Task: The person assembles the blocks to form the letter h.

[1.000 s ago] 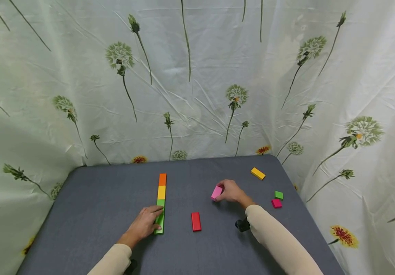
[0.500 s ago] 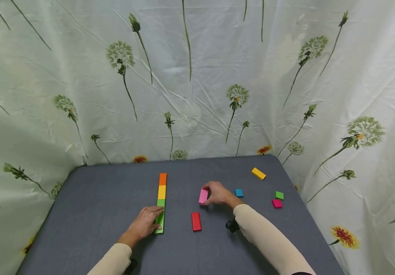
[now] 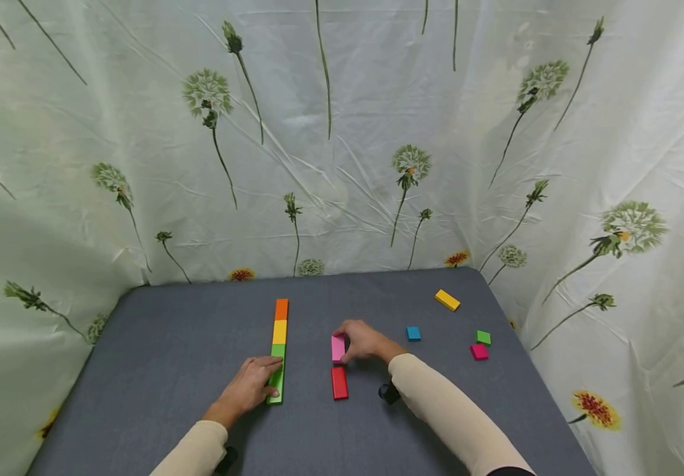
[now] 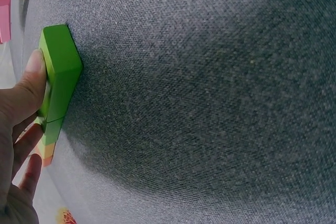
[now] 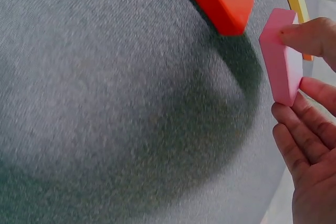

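Right hand [image 3: 364,340]: I pinch the pink block [image 3: 337,349] between thumb and fingers.
Pink block: in my grip, just beyond the far end of the red block [image 3: 339,383], the two slightly apart.
Left hand [image 3: 251,383]: my fairly straight fingers rest across the green blocks [image 3: 279,351].
Beyond the green: a yellow block [image 3: 280,332], then an orange block [image 3: 282,309], end to end.

The pink block [image 5: 279,64] looks smooth, the grey cloth [image 5: 115,103] coarsely woven
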Tool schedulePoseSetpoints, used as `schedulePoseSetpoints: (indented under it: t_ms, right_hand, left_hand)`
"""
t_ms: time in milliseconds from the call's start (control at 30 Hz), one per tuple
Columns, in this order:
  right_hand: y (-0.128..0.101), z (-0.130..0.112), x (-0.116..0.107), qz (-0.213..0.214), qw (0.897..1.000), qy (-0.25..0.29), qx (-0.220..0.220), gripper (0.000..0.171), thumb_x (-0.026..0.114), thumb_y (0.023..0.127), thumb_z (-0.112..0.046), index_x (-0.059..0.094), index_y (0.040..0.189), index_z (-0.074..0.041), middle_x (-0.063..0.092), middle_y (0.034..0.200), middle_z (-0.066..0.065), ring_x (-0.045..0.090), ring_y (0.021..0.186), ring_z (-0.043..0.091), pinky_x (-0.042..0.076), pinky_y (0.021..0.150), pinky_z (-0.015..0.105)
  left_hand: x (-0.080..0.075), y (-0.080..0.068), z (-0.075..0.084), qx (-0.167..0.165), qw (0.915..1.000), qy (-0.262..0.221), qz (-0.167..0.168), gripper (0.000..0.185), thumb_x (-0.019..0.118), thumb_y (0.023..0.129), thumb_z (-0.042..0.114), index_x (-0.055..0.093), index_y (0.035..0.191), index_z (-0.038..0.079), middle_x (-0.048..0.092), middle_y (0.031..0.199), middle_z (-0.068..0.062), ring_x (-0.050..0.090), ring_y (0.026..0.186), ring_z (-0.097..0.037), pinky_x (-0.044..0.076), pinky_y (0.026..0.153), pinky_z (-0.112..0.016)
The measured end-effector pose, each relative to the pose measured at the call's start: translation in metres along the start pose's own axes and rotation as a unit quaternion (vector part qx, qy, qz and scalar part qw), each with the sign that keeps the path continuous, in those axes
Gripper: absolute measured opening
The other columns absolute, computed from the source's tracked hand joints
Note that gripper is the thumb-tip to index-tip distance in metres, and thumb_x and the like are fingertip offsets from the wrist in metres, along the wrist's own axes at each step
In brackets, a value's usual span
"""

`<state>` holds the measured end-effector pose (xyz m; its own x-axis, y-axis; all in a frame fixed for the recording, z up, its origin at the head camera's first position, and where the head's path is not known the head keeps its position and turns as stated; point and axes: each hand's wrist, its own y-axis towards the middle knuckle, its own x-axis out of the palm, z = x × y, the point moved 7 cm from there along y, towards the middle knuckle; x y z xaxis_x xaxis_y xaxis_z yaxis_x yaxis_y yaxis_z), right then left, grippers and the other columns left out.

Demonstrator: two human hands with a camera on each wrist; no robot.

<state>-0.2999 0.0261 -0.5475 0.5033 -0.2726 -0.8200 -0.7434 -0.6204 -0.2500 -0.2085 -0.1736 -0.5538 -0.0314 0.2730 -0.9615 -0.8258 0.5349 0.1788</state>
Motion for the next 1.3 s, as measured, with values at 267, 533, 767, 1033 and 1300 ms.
schedulePoseSetpoints:
  t_ms: [267,533,767,1033,1300]
  right_hand:
    - [0.003,-0.002,0.008,-0.012,1.0,0.003,-0.002,0.054,0.083,0.074,-0.014,0.064,0.123,-0.003,0.061,0.113,0.006,0.056,0.102,0.018,0.048,0.091,0.034]
    - [0.005,-0.001,0.013,-0.019,1.0,0.005,0.011,0.055,0.083,0.074,-0.014,0.064,0.124,-0.005,0.06,0.113,0.004,0.054,0.106,0.019,0.046,0.094,0.035]
    - [0.004,0.001,0.017,-0.022,1.0,0.006,0.016,0.055,0.083,0.074,-0.014,0.064,0.125,-0.006,0.06,0.116,0.004,0.052,0.112,0.021,0.045,0.097,0.037]
    - [0.001,0.004,0.019,-0.017,1.0,0.009,0.01,0.055,0.082,0.075,-0.014,0.063,0.126,-0.005,0.06,0.118,0.006,0.053,0.113,0.022,0.044,0.099,0.039]
    - [-0.002,0.002,0.021,-0.018,1.0,0.013,0.008,0.057,0.082,0.077,-0.02,0.061,0.128,-0.006,0.057,0.122,0.006,0.051,0.115,0.022,0.044,0.1,0.04]
  left_hand:
    - [0.002,0.001,-0.001,-0.003,1.0,0.002,-0.007,0.055,0.084,0.068,0.024,0.068,0.111,-0.006,0.066,0.117,-0.013,0.061,0.108,-0.029,0.046,0.088,-0.047]
    - [0.0,0.0,0.001,-0.003,0.9999,0.004,-0.01,0.055,0.084,0.068,0.024,0.068,0.111,-0.006,0.066,0.117,-0.013,0.061,0.108,-0.029,0.046,0.088,-0.047]
    - [-0.001,-0.001,0.002,0.0,1.0,0.001,-0.009,0.055,0.084,0.068,0.024,0.068,0.111,-0.006,0.066,0.117,-0.013,0.061,0.108,-0.029,0.046,0.087,-0.047]
    - [0.0,-0.001,0.0,-0.003,1.0,-0.001,-0.009,0.055,0.085,0.067,0.022,0.068,0.111,-0.007,0.066,0.117,-0.013,0.061,0.108,-0.029,0.046,0.088,-0.048]
    - [0.0,-0.001,0.0,-0.002,0.9999,-0.002,-0.011,0.055,0.084,0.068,0.023,0.067,0.111,-0.007,0.066,0.118,-0.014,0.061,0.109,-0.029,0.046,0.088,-0.048]
